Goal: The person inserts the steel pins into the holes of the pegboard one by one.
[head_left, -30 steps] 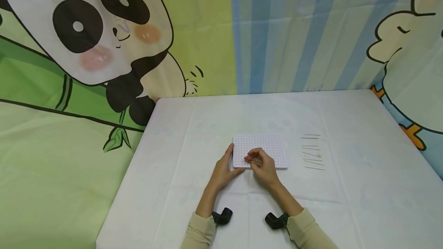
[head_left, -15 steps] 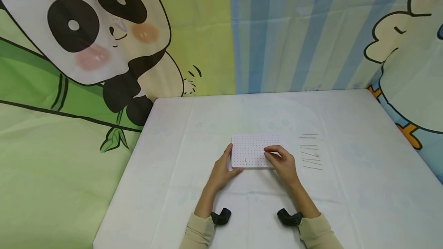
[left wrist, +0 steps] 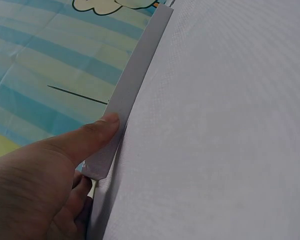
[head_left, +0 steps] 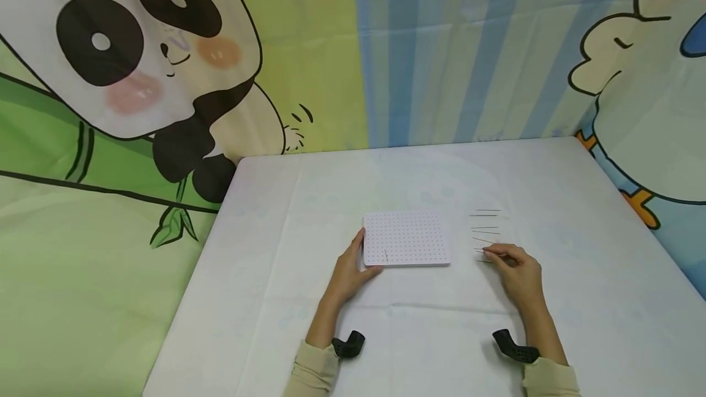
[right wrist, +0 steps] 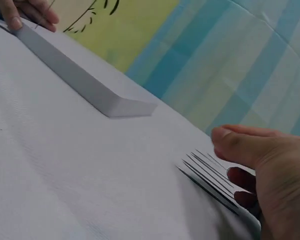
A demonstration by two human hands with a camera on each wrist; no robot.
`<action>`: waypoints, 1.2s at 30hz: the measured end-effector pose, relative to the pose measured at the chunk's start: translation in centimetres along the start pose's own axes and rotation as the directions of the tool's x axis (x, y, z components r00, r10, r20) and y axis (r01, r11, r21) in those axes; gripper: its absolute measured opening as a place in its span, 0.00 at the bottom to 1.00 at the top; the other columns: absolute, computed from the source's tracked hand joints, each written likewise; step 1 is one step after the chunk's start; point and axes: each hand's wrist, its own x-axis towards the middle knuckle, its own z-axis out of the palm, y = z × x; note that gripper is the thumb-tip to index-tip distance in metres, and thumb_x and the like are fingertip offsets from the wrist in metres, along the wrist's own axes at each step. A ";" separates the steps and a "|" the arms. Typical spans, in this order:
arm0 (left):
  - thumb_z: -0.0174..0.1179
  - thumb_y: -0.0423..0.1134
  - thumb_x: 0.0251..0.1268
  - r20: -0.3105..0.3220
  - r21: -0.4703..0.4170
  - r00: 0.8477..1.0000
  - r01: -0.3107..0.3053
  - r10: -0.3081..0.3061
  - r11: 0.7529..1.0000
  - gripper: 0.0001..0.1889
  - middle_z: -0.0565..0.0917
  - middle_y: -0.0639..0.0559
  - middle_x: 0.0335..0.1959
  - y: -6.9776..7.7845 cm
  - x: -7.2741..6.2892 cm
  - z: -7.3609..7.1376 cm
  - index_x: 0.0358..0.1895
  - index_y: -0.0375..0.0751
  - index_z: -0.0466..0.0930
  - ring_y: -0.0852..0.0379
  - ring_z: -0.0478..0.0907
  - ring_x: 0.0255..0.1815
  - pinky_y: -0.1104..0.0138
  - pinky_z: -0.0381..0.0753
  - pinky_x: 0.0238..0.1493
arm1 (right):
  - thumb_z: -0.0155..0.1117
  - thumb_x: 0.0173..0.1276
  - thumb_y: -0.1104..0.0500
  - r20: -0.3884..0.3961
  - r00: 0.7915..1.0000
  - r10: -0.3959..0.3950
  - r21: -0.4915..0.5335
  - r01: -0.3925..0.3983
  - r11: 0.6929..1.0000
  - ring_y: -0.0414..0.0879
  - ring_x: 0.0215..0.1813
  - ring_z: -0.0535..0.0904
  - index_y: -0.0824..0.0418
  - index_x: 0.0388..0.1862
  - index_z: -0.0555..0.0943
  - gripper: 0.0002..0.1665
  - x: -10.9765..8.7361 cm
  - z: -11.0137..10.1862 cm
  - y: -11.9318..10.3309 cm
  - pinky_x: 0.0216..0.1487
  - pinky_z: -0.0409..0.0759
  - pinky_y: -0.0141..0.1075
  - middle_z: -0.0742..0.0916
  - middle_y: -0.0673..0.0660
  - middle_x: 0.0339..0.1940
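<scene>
My left hand (head_left: 346,276) holds the front left corner of a white board (head_left: 410,239) dotted with a grid of small holes. In the left wrist view its thumb (left wrist: 102,131) presses the front side. Near that corner, one thin dark needle (left wrist: 77,95) stands up from the board's top. Right of the board, several similar loose needles (head_left: 484,227) lie in a column on the table. Over the nearer ones is my right hand (head_left: 520,276), thumb and forefinger close together and bent. No needle shows between those fingertips in the right wrist view; the other fingers curl near the needle ends.
White cloth covers the table (head_left: 309,213). A cartoon-printed curtain (head_left: 309,29) hangs behind and at the sides. Each wrist wears a black camera mount, the left mount (head_left: 349,345) and the right mount (head_left: 514,347), with beige sleeves below.
My right hand has left the board and travelled right to the loose needles, so the upright needle now shows. My left hand stays at the board's corner. The head view has shifted slightly.
</scene>
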 end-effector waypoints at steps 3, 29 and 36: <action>0.70 0.45 0.49 -0.001 0.007 1.000 0.001 -0.001 1.000 0.50 0.59 0.47 0.70 0.0 0.0 0.0 0.73 0.44 0.48 0.50 0.55 0.69 0.57 0.56 0.67 | 0.71 0.52 0.67 0.035 0.999 0.005 -0.096 -0.002 0.995 0.29 0.40 0.72 0.61 0.30 0.85 0.06 -0.1 -0.6 0.3 0.37 0.69 0.17 0.85 0.57 0.34; 0.70 0.45 0.49 -0.015 0.020 1.000 -0.011 0.012 1.000 0.50 0.60 0.48 0.70 0.2 0.0 0.1 0.73 0.45 0.47 0.51 0.55 0.69 0.58 0.55 0.68 | 0.72 0.50 0.66 0.177 0.981 -0.080 -0.322 0.135 0.937 0.43 0.37 0.73 0.57 0.24 0.85 0.05 0.1 -1.3 1.0 0.34 0.67 0.27 0.85 0.52 0.30; 0.69 0.46 0.49 -0.018 0.024 1.000 -0.014 0.014 1.000 0.49 0.60 0.47 0.70 0.0 -0.2 0.3 0.73 0.45 0.48 0.50 0.56 0.69 0.57 0.57 0.67 | 0.68 0.57 0.61 0.187 0.981 -0.049 -0.312 0.106 0.944 0.43 0.35 0.73 0.58 0.29 0.83 0.02 0.0 -0.4 0.0 0.33 0.69 0.29 0.83 0.52 0.31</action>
